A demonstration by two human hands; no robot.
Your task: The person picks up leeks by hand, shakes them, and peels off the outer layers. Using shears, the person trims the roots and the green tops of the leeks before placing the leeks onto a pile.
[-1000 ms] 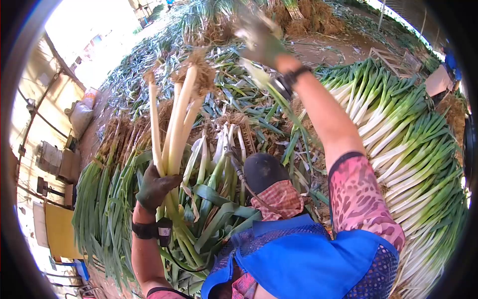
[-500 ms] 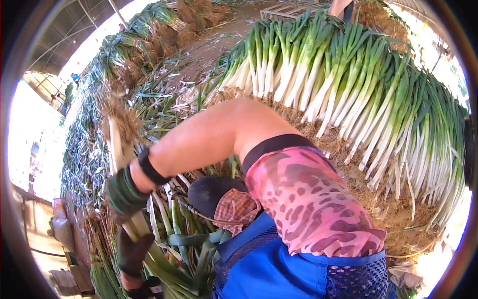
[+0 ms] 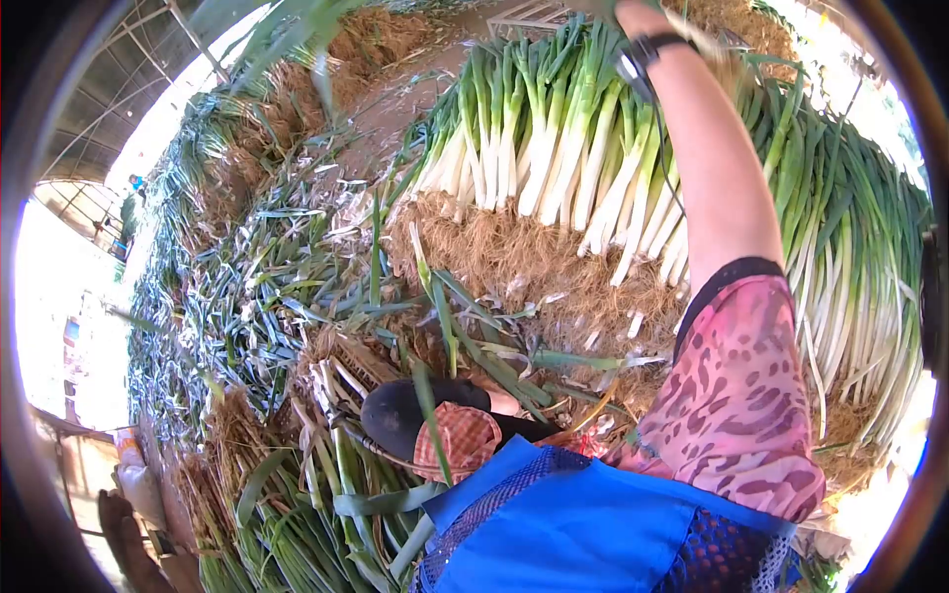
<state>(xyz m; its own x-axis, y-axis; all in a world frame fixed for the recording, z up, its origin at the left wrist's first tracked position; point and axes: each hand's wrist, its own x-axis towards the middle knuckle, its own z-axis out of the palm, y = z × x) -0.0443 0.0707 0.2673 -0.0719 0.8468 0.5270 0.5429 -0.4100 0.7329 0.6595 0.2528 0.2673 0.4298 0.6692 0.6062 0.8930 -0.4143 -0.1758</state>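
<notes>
My right arm (image 3: 717,158) reaches to the top of the view, over a row of leeks (image 3: 554,148) with white stems and green tops. Only a sliver of my right hand (image 3: 599,6) shows at the upper edge; its fingers and anything in them are hidden. A pale brown blur (image 3: 730,74) lies beside the wrist. My left hand (image 3: 129,544), in a dark glove, is at the lower left, fingers stretched out and nothing visible in them. Near it lie untrimmed leeks (image 3: 287,524). Loose green leaves (image 3: 282,44) blur across the upper left.
Stripped leaves (image 3: 267,267) litter the ground at left. Rooted bundles (image 3: 232,158) line the far left. A dark boot (image 3: 410,415) and checked cloth (image 3: 460,440) are by my blue apron (image 3: 563,524). A pale crate (image 3: 529,18) stands at the back.
My right hand has swung from the lower left up to the top edge. My left hand has moved farther left, away from the leek both hands were on. Leaves now fly across the view.
</notes>
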